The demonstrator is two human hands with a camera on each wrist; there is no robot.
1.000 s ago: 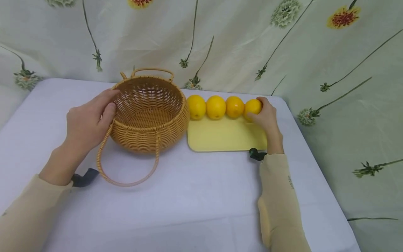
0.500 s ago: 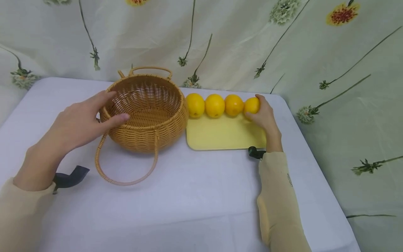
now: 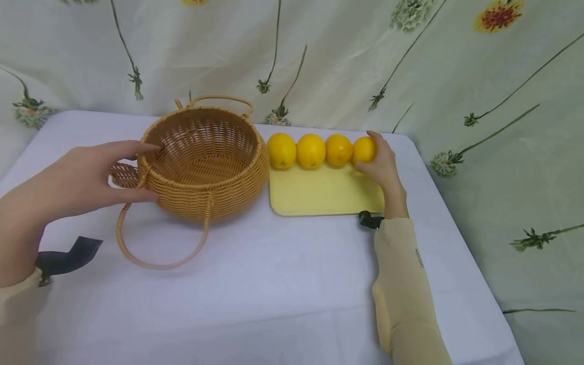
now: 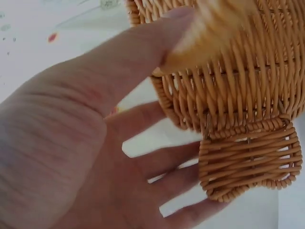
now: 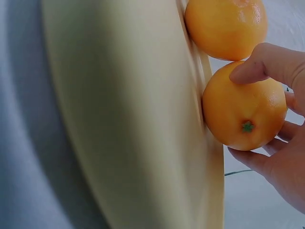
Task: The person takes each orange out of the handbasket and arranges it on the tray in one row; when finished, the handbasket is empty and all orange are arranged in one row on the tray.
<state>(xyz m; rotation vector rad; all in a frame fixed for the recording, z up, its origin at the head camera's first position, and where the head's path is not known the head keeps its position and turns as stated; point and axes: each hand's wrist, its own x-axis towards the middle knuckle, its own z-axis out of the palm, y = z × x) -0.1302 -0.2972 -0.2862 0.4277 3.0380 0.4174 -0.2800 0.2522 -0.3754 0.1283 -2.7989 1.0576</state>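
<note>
A round wicker basket (image 3: pixel 205 203) with two loop handles stands left of centre, its inside bare. My left hand (image 3: pixel 86 175) is at its left side, with the index finger over the rim and the thumb lower, near the front handle (image 3: pixel 120 228). A small woven flap (image 4: pixel 248 162) lies between them; in the left wrist view those fingers stretch out behind it, rather straight and spread. At the right, my right hand (image 3: pixel 383 162) holds the rightmost orange (image 3: pixel 364 150), thumb on one side and fingers round the other. That orange (image 5: pixel 245 107) touches the tray's edge in the right wrist view.
Three more oranges (image 3: pixel 311 151) line the back of a pale yellow tray (image 3: pixel 324 195), right of the basket. A white cloth (image 3: pixel 283 284) covers the table. Behind it hangs a flower-patterned curtain (image 3: pixel 328 71). Dark camera mounts (image 3: pixel 68 256) stick out from the wrists.
My left hand has come off the basket's rim, spread and drawn back left. The basket has turned and shifted slightly left, baring its side flap. My right hand stays on the orange.
</note>
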